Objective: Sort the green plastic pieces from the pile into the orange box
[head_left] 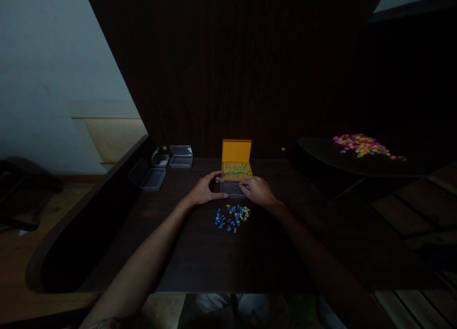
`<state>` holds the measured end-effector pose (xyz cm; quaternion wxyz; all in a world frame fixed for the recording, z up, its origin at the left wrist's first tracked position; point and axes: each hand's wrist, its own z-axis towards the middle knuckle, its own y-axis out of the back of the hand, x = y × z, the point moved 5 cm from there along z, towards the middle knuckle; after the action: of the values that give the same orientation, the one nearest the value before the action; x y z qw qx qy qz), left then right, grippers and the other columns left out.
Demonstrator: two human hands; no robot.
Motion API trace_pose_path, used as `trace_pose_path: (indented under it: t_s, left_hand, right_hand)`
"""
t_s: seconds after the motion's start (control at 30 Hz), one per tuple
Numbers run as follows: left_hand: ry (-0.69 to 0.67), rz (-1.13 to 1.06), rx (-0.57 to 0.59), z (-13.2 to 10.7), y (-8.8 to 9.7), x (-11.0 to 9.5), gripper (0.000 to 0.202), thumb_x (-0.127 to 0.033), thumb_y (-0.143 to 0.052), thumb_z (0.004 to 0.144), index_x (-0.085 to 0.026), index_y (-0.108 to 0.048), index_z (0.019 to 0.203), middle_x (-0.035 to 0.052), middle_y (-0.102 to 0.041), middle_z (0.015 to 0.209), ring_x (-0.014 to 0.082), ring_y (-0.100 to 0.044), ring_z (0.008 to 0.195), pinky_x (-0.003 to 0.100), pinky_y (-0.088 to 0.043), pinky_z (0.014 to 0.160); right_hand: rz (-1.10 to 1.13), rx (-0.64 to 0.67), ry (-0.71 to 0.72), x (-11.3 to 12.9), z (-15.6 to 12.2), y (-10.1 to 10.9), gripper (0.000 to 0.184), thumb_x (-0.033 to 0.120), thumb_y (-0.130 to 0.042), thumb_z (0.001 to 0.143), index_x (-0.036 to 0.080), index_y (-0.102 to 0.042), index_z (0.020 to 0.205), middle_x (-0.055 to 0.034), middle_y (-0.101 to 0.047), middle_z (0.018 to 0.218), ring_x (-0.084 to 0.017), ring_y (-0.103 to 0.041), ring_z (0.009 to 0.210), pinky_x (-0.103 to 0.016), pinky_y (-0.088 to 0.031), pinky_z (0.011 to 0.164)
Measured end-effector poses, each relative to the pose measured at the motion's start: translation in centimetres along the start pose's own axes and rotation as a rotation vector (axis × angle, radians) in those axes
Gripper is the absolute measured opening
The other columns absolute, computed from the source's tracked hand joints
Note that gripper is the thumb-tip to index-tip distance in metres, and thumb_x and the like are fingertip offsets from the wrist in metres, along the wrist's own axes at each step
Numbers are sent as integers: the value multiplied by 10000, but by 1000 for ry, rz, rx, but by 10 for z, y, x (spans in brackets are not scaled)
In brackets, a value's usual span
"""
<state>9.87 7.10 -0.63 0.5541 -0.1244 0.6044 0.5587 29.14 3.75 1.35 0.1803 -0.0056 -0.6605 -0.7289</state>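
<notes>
A clear plastic box [232, 191] lies on the dark table in front of me. My left hand [205, 189] grips its left end, the thumb at the front corner and the fingers at the back corner. Over the box's right part is my right hand [260, 191], its fingertips pinched together; what they hold is too small to name. Directly behind stands an orange box [236, 151] with its lid raised, and green pieces [236, 169] fill its tray. Small blue and yellow bricks [232, 219] are scattered on the table nearer to me.
Clear plastic cases with raised lids stand at the left: a large case [153, 179], a small case [161, 161] and another case [181, 162]. A raised side edge [85, 210] bounds the table there. Pink and yellow pieces [362, 144] are heaped on a dark surface at the right.
</notes>
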Motion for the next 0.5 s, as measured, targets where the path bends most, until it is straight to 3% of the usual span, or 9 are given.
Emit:
trace_pose_path:
  t_s: [0.3, 0.5]
  left_hand:
    - [-5, -4, 0, 1, -1, 3, 852, -427, -834, 624, -169, -459, 1345, 87, -676, 1114, 236, -626, 1047, 405, -467, 978]
    - [16, 17, -4, 0, 1, 0, 838, -423, -835, 617, -190, -469, 1334, 77, -686, 1110, 243, -628, 1042, 423, -463, 980]
  right_hand:
    - [310, -128, 82, -2, 3, 1, 177, 203, -588, 826, 163, -748, 764, -34, -668, 703, -134, -575, 639, -234, -417, 626]
    - [829, -110, -75, -15, 6, -9, 166, 285, -613, 744, 151, -712, 738, -28, -691, 683, -107, -535, 483, -225, -409, 486]
